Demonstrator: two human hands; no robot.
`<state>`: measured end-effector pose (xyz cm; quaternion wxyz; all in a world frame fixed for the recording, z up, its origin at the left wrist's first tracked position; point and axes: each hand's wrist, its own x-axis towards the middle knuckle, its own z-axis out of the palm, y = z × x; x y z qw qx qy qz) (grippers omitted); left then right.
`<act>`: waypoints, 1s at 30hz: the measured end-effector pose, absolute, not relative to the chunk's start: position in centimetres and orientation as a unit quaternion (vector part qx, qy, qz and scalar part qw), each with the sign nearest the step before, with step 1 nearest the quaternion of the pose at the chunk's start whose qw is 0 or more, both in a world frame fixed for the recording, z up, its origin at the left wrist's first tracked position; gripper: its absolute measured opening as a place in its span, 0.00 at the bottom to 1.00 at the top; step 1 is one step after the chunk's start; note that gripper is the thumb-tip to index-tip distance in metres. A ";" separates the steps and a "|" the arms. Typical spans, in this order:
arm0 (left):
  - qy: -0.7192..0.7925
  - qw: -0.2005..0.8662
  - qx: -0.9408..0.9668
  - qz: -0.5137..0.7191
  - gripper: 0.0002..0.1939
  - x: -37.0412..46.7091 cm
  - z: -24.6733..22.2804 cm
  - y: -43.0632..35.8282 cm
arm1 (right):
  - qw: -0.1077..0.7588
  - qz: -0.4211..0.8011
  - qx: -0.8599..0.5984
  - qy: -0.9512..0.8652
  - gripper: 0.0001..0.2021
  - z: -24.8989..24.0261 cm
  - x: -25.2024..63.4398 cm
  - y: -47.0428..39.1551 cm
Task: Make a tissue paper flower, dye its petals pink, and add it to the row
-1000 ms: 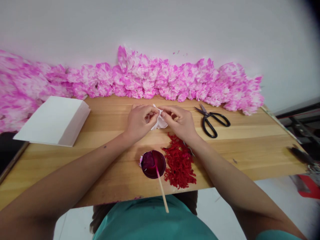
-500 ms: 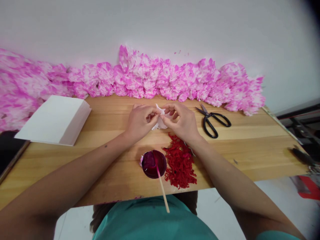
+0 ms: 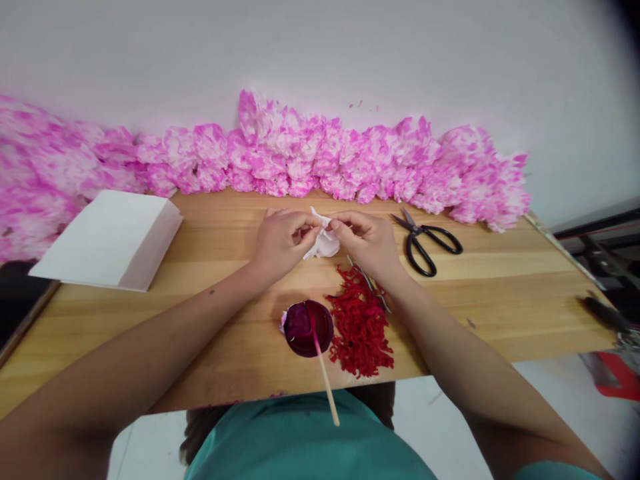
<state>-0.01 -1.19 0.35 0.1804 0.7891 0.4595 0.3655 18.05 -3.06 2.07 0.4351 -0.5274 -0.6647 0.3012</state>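
White crumpled tissue paper (image 3: 323,243) sits pinched between your left hand (image 3: 280,243) and right hand (image 3: 367,243), fingers closed on its soft folds. Frizzy red thread pile (image 3: 360,327) lies at 6 o'clock, black steel scissors (image 3: 425,240) at 3 o'clock, bare wooden tabletop (image 3: 500,300) beyond.

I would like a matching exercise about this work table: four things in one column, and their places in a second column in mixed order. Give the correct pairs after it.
Things
1. white paper piece
2. scissors
3. white paper stack
4. stick

Places
A. far left of the table
B. resting in the dark red cup
C. between the left hand and right hand
D. beyond the right hand, near the pink flowers

Pairs: 1-C, 2-D, 3-A, 4-B
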 end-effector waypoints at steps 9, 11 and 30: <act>0.457 0.165 0.784 0.387 0.07 -0.1 0.4 -1.2 | 0.438 0.297 -0.508 -0.680 0.10 2.0 17.9 -3.3; 0.455 0.161 0.784 0.391 0.08 0.0 0.3 -1.2 | 0.433 0.275 -0.508 -0.692 0.09 2.0 17.9 -3.4; 0.448 0.138 0.805 0.364 0.10 0.2 0.8 -1.4 | 0.402 0.082 -0.465 -0.784 0.05 1.4 17.9 -3.3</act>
